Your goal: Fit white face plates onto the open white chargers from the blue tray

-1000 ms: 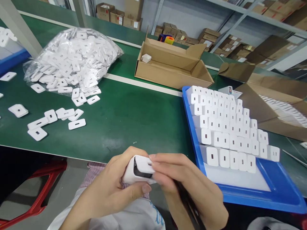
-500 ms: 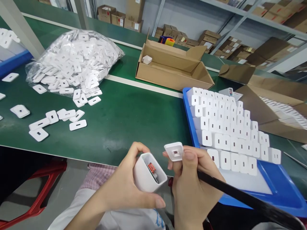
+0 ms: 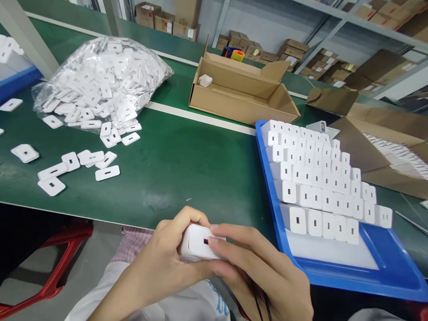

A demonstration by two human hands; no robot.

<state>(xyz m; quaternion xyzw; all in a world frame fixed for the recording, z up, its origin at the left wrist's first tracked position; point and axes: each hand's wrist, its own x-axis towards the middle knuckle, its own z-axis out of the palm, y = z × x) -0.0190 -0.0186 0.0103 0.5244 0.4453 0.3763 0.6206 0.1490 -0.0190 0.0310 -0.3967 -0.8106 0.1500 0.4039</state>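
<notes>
Both hands together low in the view, at about 6 o'clock, clamped from two sides on one white adapter housing (image 3: 200,243). Left hand (image 3: 157,263) around the lower side of the housing, with the fingers curling over its top. Right hand (image 3: 264,272) lying across the front face, with fingertips (image 3: 214,227) just beside a small dark slot. Housing held close to the body, just past the edge of the green workbench mat (image 3: 187,178). Thin black cable (image 3: 259,303) hanging under the right hand.

At about 3 o'clock, a blue tray (image 3: 394,249) with rows of white adapters (image 3: 314,178) standing tightly packed. At 10 o'clock, a transparent plastic bag (image 3: 100,80) full of flat white slotted caps, and more loose caps (image 3: 80,167) spread on the mat at 9 o'clock. At 12 o'clock, an open cardboard box (image 3: 240,93) with one white cube-shaped adapter (image 3: 205,80) inside, near its left corner. Behind the bench, brown cartons (image 3: 277,49) on metal shelves. At 7 o'clock, a red stool (image 3: 50,276) on the grey floor.
</notes>
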